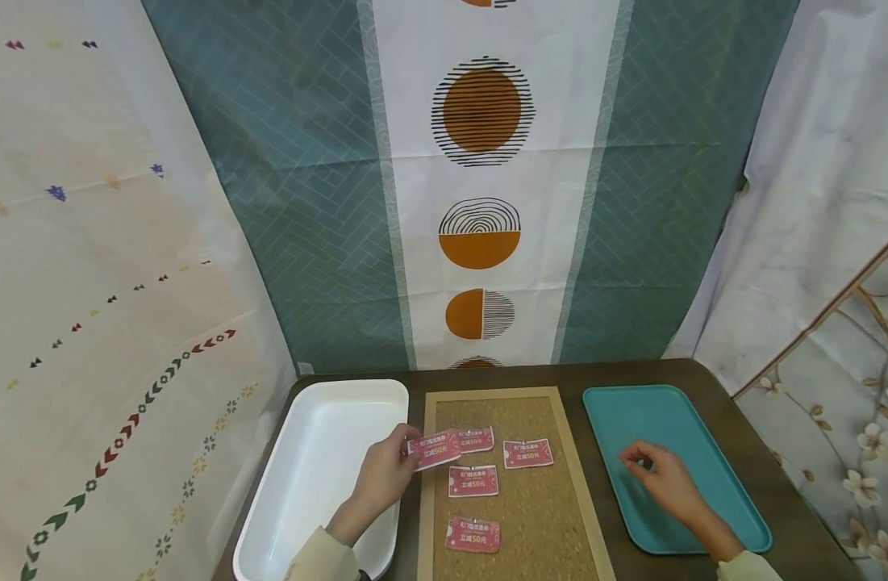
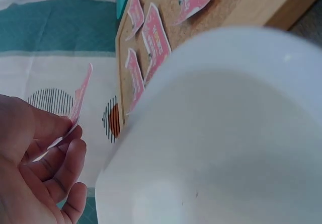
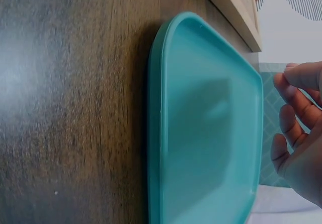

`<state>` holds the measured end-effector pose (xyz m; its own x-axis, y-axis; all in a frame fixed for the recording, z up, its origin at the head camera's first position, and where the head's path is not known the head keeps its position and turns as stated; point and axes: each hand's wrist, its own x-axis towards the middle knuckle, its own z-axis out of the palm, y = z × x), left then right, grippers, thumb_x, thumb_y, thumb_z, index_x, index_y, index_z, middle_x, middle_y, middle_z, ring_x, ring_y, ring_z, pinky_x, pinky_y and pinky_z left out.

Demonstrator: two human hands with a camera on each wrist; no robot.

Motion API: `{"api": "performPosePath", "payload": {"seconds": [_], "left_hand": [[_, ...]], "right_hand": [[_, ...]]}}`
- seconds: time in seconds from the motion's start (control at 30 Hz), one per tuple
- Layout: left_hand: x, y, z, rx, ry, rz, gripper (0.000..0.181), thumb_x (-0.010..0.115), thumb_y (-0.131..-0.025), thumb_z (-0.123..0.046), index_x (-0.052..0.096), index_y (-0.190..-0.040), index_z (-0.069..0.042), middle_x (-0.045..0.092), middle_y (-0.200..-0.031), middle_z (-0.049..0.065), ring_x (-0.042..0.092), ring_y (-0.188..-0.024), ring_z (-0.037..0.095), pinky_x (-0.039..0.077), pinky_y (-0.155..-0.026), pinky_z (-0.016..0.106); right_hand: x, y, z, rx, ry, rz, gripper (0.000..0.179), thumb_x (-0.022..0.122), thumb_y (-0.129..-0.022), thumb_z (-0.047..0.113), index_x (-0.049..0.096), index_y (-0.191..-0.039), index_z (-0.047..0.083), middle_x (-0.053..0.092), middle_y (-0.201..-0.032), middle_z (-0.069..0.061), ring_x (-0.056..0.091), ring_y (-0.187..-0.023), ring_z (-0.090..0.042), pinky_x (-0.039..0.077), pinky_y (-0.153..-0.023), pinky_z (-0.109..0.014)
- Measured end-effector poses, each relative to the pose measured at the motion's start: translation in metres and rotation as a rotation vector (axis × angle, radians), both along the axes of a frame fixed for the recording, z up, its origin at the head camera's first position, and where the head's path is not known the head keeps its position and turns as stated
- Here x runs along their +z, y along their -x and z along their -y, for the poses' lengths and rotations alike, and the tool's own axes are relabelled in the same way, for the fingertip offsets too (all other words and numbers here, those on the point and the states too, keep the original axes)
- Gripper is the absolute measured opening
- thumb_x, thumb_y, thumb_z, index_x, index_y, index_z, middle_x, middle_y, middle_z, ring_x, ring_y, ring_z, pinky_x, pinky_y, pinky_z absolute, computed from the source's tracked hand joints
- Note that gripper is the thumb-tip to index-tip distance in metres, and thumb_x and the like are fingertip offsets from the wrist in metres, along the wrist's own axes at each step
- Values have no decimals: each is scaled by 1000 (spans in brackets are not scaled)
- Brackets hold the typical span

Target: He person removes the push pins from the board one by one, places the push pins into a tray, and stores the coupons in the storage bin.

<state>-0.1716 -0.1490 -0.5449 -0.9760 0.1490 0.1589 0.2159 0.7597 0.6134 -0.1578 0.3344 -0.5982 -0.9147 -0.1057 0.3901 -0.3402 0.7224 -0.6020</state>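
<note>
My left hand (image 1: 381, 478) pinches a pink coupon card (image 1: 435, 450) by its left end, between thumb and fingers. In the left wrist view the card (image 2: 80, 95) is seen nearly edge-on, slightly bent. It is over the left side of a wood-framed corkboard (image 1: 538, 524) and overlaps another pink coupon (image 1: 476, 440) in the head view. Further coupons lie on the cork: one at right (image 1: 528, 453), one in the middle (image 1: 473, 481), one nearer (image 1: 473, 534). My right hand (image 1: 664, 482) is above a teal tray (image 1: 654, 407), thumb and index tips together; I cannot tell whether they pinch something tiny.
A deep white basin (image 1: 323, 452) stands left of the corkboard, under my left forearm. The teal tray sits to the right on the dark wooden table (image 1: 785, 492). A patterned cloth (image 1: 480, 177) hangs behind the table, with light curtains (image 1: 814, 194) at the sides.
</note>
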Motion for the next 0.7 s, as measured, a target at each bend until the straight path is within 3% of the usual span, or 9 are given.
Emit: {"api": "performPosePath", "payload": {"seconds": [0.3,0.7], "left_hand": [[4,5,21,23,12,8,31,76,-95,-6,64,-122,-12,63,-81,-3,52,-62,8,46,-51,23],[8,5,49,102,-16,21,31,74,-96,-5,66,-125,-11,69,-87,1,56,-68,9,47,-56,23]], "right_hand": [[-6,2,-8,-11,-53,24,20,83,-84,-2,77,-92,15,74,-85,7,60,-80,-5,50,-70,-33],[-12,3,-12,-50,-70,-45,24,86,-78,-2,79,-86,18,75,-82,8,61,-78,-11,49,-67,-32]]}}
